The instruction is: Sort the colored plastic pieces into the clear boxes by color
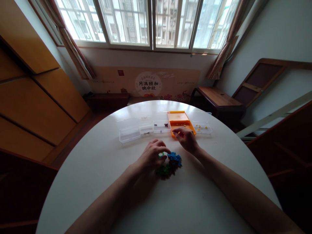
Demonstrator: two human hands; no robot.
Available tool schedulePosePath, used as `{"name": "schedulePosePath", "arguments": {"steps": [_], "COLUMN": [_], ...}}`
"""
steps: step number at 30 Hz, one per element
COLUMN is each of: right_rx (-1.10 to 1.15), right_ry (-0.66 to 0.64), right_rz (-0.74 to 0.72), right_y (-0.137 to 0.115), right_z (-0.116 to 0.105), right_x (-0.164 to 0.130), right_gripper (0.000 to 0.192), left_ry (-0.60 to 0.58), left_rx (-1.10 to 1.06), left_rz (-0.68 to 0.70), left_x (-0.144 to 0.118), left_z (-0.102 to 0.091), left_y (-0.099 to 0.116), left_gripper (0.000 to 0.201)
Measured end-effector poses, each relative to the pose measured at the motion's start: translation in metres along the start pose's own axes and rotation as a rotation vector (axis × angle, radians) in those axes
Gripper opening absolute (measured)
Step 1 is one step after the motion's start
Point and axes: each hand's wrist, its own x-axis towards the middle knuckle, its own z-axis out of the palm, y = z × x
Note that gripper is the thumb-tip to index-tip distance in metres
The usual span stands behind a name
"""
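Observation:
A pile of small blue pieces point(174, 158), green pieces point(163, 170) and dark brown ones lies mid-table. My left hand point(154, 152) is over the pile's left side, thumb and index finger apart, with bits of green showing between them. Over the front of an open orange box point(192, 130) is my right hand point(185, 138), its fingers bent together in a pinch. Whatever they hold, if anything, is too small to make out. A few tiny pieces lie inside the orange box, partly hidden by that hand.
Left of the orange box stand a clear box point(161, 131) with small dark pieces, a narrower clear box point(145, 131) and a wider clear box point(130, 138). To its right, another clear box point(204, 132) holds several yellow pieces. The white round table point(97, 182) has a curved edge.

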Motion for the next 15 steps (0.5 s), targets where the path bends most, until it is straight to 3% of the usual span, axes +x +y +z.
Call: {"name": "schedulePosePath", "arguments": {"steps": [4,15], "right_rx": [-0.017,-0.029], "right_ry": [-0.025,-0.064], "right_rz": [-0.021,-0.061], "right_y": [0.0010,0.0018], "right_z": [0.0011,0.0018], "right_x": [-0.0039,-0.0083], "right_gripper": [0.013,0.013], "left_ry": [-0.060,-0.068], "left_rx": [0.056,0.133], "left_rz": [0.025,0.057], "left_x": [0.0000,-0.0001], "left_z": [0.0018,0.0052], "left_y": [0.0015,0.0039], "left_gripper": [0.009,0.009]}}
